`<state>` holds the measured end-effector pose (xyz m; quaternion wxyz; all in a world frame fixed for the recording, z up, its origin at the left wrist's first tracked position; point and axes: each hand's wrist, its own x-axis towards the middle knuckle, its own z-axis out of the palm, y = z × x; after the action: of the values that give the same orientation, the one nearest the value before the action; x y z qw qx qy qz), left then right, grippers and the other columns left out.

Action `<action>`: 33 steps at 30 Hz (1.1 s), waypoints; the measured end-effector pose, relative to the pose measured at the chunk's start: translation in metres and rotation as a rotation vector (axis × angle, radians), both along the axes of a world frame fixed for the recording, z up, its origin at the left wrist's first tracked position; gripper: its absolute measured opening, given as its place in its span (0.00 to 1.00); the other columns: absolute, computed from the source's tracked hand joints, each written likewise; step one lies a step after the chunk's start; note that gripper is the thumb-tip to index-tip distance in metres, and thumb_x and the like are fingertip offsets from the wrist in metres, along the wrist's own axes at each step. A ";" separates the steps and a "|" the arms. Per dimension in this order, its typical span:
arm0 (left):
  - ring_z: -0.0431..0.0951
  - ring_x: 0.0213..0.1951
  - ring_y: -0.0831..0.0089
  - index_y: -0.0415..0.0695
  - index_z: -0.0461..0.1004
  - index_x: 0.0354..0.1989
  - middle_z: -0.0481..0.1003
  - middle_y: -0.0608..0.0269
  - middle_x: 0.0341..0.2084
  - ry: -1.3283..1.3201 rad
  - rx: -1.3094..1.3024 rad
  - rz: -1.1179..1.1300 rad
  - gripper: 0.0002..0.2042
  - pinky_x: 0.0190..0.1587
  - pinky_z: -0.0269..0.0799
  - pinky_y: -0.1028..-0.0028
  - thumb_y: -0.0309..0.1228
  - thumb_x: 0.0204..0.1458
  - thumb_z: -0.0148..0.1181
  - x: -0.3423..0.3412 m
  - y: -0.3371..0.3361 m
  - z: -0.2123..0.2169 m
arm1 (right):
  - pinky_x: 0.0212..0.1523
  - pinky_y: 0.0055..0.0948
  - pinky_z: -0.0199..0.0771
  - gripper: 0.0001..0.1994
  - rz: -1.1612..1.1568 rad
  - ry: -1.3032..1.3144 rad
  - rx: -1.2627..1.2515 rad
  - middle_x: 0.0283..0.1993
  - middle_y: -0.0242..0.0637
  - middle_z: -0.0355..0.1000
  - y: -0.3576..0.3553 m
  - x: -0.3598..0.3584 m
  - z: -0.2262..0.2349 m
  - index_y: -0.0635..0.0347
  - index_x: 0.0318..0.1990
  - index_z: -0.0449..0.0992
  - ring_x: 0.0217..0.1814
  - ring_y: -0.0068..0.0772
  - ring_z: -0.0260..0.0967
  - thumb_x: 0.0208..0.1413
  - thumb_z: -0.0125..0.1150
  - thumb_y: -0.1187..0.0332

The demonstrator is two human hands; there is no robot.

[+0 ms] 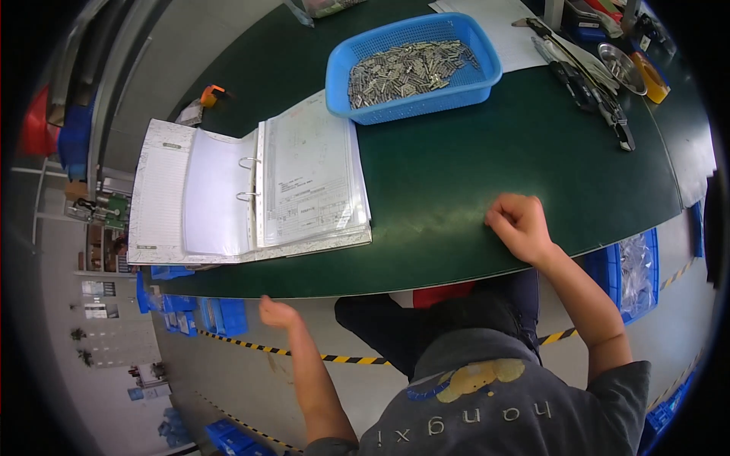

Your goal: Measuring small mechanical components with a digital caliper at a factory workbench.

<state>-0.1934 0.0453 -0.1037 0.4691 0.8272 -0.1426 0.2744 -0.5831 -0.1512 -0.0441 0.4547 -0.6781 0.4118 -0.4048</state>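
Note:
My right hand (521, 226) rests on the green tabletop (433, 182) near its front edge, closed into a loose fist with nothing showing in it. Just off the front edge, below the binder, is my left hand (278, 312); its fingers look curled in and I see nothing held. An open ring binder (254, 205) lies to the left, with printed sheets in clear sleeves on its right side. Beyond it stands a blue perforated plastic basket (426, 111) holding many small metal pieces (411, 72). Neither hand touches the binder or the basket.
At the back right lie a cutter knife (536, 29), dark hand tools (574, 83), a small metal bowl (622, 68) and a yellow tape roll (649, 78). An orange item (211, 95) sits at the far left. A blue crate (639, 277) with plastic bags stands below the table at right.

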 end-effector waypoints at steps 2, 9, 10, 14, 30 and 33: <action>0.50 0.16 0.75 0.36 0.55 0.12 0.52 0.68 0.09 0.295 0.075 -0.137 0.23 0.18 0.46 0.68 0.40 0.55 0.39 -0.020 0.027 -0.048 | 0.17 0.30 0.55 0.05 0.124 0.241 -0.246 0.09 0.32 0.59 0.000 -0.013 0.002 0.57 0.15 0.67 0.12 0.34 0.57 0.35 0.55 0.71; 0.72 0.32 0.56 0.40 0.72 0.35 0.73 0.51 0.31 0.251 0.882 -0.885 0.16 0.37 0.66 0.60 0.41 0.45 0.49 -0.113 0.014 -0.201 | 0.23 0.30 0.56 0.03 0.274 0.487 -0.464 0.13 0.29 0.61 0.005 -0.006 0.019 0.55 0.17 0.68 0.15 0.34 0.58 0.30 0.55 0.73; 0.72 0.32 0.56 0.40 0.72 0.35 0.73 0.51 0.30 0.238 0.943 -0.908 0.16 0.37 0.66 0.60 0.41 0.45 0.49 -0.124 0.010 -0.208 | 0.28 0.32 0.58 0.07 0.222 0.483 -0.524 0.21 0.34 0.64 0.003 -0.003 0.021 0.58 0.22 0.69 0.22 0.37 0.60 0.29 0.56 0.72; 0.72 0.32 0.56 0.40 0.72 0.35 0.73 0.50 0.30 0.198 1.038 -0.923 0.16 0.37 0.66 0.60 0.41 0.45 0.50 -0.144 -0.008 -0.209 | 0.50 0.47 0.49 0.28 0.223 0.722 -0.300 0.51 0.56 0.54 -0.002 0.005 0.022 0.65 0.44 0.65 0.51 0.54 0.53 0.33 0.54 0.56; 0.73 0.32 0.57 0.41 0.72 0.34 0.73 0.50 0.29 0.194 1.009 -0.938 0.16 0.36 0.66 0.62 0.41 0.44 0.50 -0.136 -0.045 -0.205 | 0.52 0.53 0.46 0.26 0.255 0.944 -0.510 0.51 0.57 0.53 0.007 0.022 0.020 0.67 0.43 0.61 0.52 0.58 0.51 0.32 0.48 0.63; 0.73 0.32 0.58 0.41 0.72 0.34 0.73 0.50 0.29 0.198 1.029 -0.918 0.16 0.36 0.66 0.62 0.41 0.44 0.50 -0.140 -0.049 -0.203 | 0.53 0.50 0.45 0.26 0.248 0.895 -0.517 0.52 0.55 0.54 0.010 0.024 0.026 0.66 0.44 0.61 0.53 0.56 0.50 0.31 0.51 0.66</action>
<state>-0.3338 -0.0037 -0.3072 0.0970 0.8215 -0.5465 -0.1307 -0.5593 -0.1410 -0.0181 0.0966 -0.9182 0.3690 -0.1072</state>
